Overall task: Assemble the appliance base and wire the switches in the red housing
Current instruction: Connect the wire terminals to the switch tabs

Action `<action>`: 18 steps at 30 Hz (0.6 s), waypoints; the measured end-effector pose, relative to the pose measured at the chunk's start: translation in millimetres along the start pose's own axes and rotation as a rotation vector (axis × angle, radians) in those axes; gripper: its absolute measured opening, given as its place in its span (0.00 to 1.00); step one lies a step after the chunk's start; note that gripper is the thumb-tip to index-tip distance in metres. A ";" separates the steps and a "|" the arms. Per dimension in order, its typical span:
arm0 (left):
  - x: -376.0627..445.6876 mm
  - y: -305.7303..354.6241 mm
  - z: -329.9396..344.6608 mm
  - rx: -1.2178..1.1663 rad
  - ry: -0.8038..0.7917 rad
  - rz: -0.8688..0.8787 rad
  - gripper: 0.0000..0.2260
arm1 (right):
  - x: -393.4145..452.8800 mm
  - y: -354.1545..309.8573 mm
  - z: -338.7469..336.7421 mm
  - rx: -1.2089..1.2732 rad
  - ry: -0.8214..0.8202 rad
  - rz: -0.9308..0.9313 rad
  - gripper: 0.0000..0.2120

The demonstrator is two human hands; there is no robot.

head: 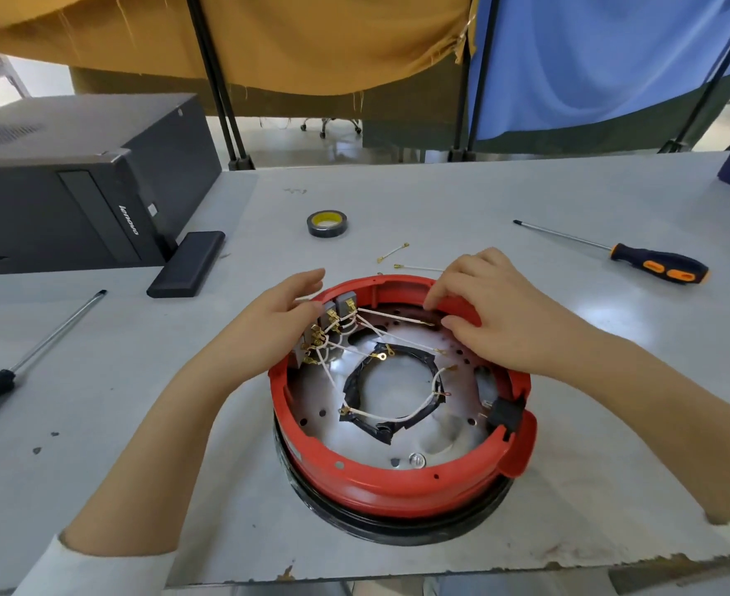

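Two hands at the red housing

Two bare hands work on the red housing (397,479), a round ring that lies flat on the grey table (569,200) with its open side up, so it has no long axis. Along its inner left wall stand the grey switches (333,314); three can be counted, and white wires (380,417) with brass terminals run from them over the metal plate inside. The left hand (277,314) rests on the housing's left rim beside the switches, fingers nearly straight. The right hand (496,307) sits over the far rim, fingers curled; whether they grip a wire I cannot tell. Beyond the housing lie one tape roll (328,224) and two loose wires (393,252). Two screwdrivers lie flat: an orange-handled screwdriver (651,264) right of the housing, a green-handled screwdriver (32,359) left of it. Farther left, the black computer case (75,182) reads "lenovo"
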State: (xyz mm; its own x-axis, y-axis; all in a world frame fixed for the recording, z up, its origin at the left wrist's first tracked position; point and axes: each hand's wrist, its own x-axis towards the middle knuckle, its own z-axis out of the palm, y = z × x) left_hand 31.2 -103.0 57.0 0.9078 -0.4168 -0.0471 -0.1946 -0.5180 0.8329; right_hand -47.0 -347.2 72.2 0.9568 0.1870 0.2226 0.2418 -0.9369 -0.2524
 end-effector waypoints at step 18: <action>43.3 0.1 -1.3 0.269 -0.071 0.157 0.13 | -4.3 -22.5 -17.2 0.127 -0.491 -0.123 0.04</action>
State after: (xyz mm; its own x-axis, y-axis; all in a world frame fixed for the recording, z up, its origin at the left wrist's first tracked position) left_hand 71.0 -120.2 55.8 0.8324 -0.5536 0.0244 -0.4304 -0.6182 0.6577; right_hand -59.3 -332.0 93.1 0.8755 0.4388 -0.2024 0.3460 -0.8616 -0.3713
